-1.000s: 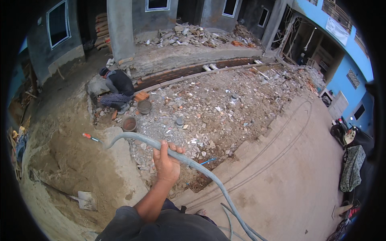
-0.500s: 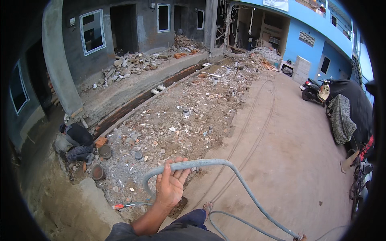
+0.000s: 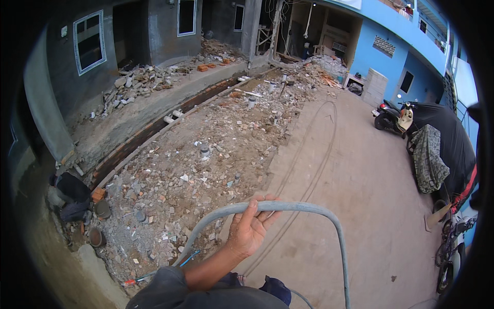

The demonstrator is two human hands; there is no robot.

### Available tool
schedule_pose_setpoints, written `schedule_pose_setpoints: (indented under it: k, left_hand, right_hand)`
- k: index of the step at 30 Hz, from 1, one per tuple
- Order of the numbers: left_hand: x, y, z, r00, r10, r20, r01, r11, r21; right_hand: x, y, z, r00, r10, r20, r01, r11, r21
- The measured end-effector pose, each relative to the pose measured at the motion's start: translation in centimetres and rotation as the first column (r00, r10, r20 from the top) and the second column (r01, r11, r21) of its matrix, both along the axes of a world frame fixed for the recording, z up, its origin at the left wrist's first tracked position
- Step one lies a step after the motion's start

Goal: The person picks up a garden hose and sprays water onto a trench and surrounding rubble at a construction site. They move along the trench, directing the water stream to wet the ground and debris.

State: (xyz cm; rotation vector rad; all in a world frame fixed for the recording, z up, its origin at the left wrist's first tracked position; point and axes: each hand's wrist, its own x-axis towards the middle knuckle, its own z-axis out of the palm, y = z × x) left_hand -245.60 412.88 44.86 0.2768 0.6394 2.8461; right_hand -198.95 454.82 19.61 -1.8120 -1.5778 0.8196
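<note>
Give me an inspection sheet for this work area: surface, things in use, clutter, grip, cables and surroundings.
Surface: broken ground on the left, paving on the right.
Things in use: grey hose, arched across the front; its ends cannot be made out.
Clutter: stone heap along the wall; buckets and bricks at left.
Grip: left hand holds the hose, thumb in front; right hand not in view.
Cables: thin dark loop on the paving, cord or mark unclear; pale cord hangs at the far end.
Surroundings: person crouched at left; motorbike at right; blue building beyond.
</note>
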Motion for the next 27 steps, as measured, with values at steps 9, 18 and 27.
schedule_pose_setpoints:
  k: [9,18,27]
  left_hand:
    - [-13.2,18.1,-0.6,0.874,-0.467,-0.135,0.387,0.836,-0.389]
    - [-30.5,29.8,-7.9,0.779,-0.181,0.600,0.254,0.966,-0.038]
    - [-48.5,23.3,-29.2,0.264,0.329,0.907,-0.561,0.817,-0.133]
  right_hand:
    - [-39.0,6.1,11.3,0.558,0.366,-0.745,-0.470,0.879,0.079]
    - [-72.0,7.7,23.3,-0.268,0.947,-0.177,-0.964,-0.263,0.050]
    - [-90.5,14.8,28.5,-0.478,0.871,0.109,-0.827,-0.488,0.279]
